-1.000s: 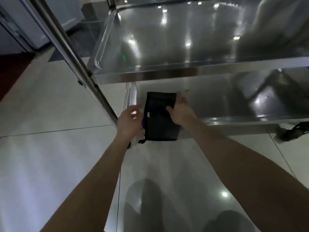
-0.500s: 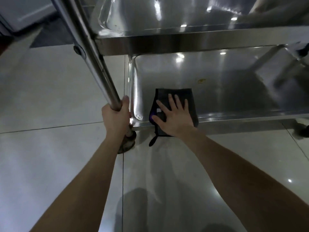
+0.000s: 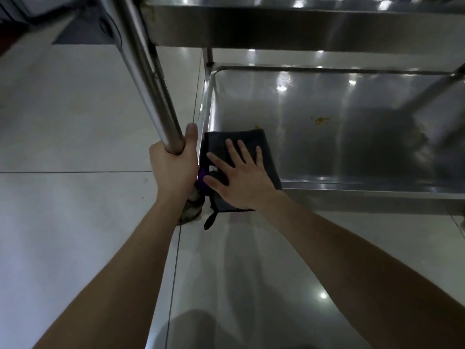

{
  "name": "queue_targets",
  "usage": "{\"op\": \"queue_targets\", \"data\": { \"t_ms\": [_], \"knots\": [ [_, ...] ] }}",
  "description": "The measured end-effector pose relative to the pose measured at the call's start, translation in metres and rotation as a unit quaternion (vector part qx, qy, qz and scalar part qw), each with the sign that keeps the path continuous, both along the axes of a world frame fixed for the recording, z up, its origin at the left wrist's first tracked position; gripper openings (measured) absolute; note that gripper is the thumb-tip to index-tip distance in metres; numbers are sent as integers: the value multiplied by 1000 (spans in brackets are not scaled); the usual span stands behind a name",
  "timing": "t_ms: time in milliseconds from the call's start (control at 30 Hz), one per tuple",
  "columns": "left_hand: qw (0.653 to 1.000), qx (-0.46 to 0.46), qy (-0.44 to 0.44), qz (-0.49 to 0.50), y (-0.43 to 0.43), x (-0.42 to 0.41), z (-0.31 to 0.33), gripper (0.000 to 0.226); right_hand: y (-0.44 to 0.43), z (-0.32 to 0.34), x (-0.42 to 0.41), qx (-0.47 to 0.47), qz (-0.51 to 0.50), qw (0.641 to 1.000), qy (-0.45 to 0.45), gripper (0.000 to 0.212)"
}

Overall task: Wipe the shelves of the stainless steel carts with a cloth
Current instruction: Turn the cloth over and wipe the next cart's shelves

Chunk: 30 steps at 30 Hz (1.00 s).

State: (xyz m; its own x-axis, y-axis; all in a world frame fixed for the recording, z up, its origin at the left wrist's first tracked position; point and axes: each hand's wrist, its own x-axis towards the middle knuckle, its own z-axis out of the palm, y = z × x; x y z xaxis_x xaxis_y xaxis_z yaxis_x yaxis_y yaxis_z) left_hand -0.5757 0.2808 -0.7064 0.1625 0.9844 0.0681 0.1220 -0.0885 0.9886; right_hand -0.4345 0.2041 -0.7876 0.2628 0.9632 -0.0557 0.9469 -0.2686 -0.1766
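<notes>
The right hand [image 3: 239, 182] hides much of the cloth [image 3: 270, 165]; the upper shelf [image 3: 276, 28] is cropped.

The left arm [image 3: 120, 273] at 7 o'clock and the right arm [image 3: 352, 260] at 5 o'clock are bare, and the left hand [image 3: 173, 170] and right hand [image 3: 241, 182] are bare too.

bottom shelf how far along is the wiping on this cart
Nothing on this shelf looks done yet. In hand: the right hand presses the dark cloth flat at the near left corner of the bottom shelf; the left hand grips the cart post. Left: the yellow stains farther in and the rest of the surface.
</notes>
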Motion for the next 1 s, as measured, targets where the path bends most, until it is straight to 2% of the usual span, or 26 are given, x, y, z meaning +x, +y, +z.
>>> {"op": "queue_targets", "data": {
  "t_ms": [100,300,433,533,633,800,1000],
  "knots": [
    [1000,14,-18,18,1,3,-3,70,21,5,28,-26,4,999,24,83],
    [997,31,-53,56,8,7,-13,57,84,0,79,-13,27,1000,8,87],
    [996,32,-44,77,10,7,-20,48,150,19,137,-29,-24,999,25,85],
    [994,37,-39,92,12,6,-21,46,177,24,142,-40,-47,998,21,86],
    [995,33,-34,87,9,8,-19,40,151,18,97,-30,-3,999,26,84],
    [996,18,-43,80,2,6,-11,38,47,7,24,-4,132,991,20,77],
    [997,22,-43,65,-3,1,-16,40,35,13,75,-20,250,968,25,77]
  ]
}}
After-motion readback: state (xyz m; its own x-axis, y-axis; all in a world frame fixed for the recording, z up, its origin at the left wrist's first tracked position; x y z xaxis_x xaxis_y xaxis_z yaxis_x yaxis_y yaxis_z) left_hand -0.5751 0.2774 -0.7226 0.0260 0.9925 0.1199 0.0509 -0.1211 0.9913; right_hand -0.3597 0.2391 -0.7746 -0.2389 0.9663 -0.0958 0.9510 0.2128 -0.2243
